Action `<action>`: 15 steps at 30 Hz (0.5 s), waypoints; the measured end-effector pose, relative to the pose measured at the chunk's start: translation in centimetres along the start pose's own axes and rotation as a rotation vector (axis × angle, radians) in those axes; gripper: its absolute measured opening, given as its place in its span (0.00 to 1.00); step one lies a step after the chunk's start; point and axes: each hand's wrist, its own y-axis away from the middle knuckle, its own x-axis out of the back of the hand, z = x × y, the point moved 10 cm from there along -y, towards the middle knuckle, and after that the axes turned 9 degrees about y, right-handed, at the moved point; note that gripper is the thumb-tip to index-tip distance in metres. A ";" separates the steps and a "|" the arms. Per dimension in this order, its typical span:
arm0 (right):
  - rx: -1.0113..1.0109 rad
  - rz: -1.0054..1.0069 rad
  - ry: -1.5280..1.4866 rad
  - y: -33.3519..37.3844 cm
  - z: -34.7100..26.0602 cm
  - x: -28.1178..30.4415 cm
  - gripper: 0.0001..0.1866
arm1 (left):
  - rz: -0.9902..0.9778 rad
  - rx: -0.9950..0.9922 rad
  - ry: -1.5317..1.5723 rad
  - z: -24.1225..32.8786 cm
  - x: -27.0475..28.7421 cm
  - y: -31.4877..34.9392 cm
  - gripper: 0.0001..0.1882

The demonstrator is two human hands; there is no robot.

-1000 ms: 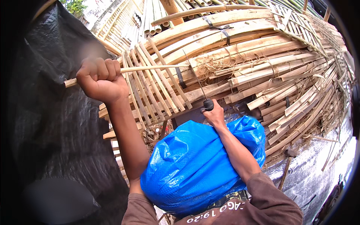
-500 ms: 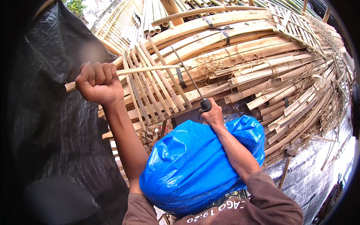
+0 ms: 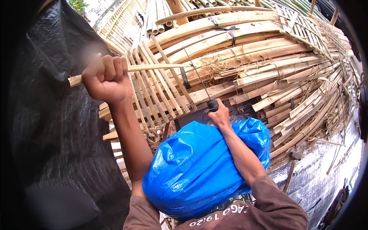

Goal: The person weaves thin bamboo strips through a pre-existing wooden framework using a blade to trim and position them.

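My left hand (image 3: 108,79) is raised at the left, its fist closed round one end of a pale bamboo strip (image 3: 159,66). The strip runs to the right, nearly level. My right hand (image 3: 220,115) grips the black-wrapped handle of a long thin-bladed knife (image 3: 198,78). Its blade slants up and to the left and crosses the strip near the strip's right tip. Below the strip, several narrow bamboo slats (image 3: 155,92) lie side by side across thicker split bamboo. Blue plastic sheeting (image 3: 191,172) covers my lap, below my right wrist.
Stacked split bamboo (image 3: 268,73) with loose fibre fills the right side. A hammer (image 3: 294,157) stands at the lower right beside a silvery sheet (image 3: 306,184). Black sheeting (image 3: 57,134) hangs at the left. Bamboo poles (image 3: 155,19) lie at the back.
My left hand has shifted slightly right with the bamboo strip. The knife and my right hand have moved slightly right, and the blade still crosses near the strip's tip.
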 end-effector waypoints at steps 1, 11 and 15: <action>0.042 -0.008 -0.023 0.3 -0.6 0.0 0.21 | 0.001 -0.015 0.001 0.2 0.0 0.2 0.19; -0.053 0.012 -0.014 -0.5 0.3 -0.4 0.20 | 0.025 -0.018 0.001 0.3 1.0 0.0 0.19; 0.091 0.006 -0.031 0.4 -2.8 0.5 0.18 | -0.063 0.024 0.123 -0.2 0.5 0.2 0.20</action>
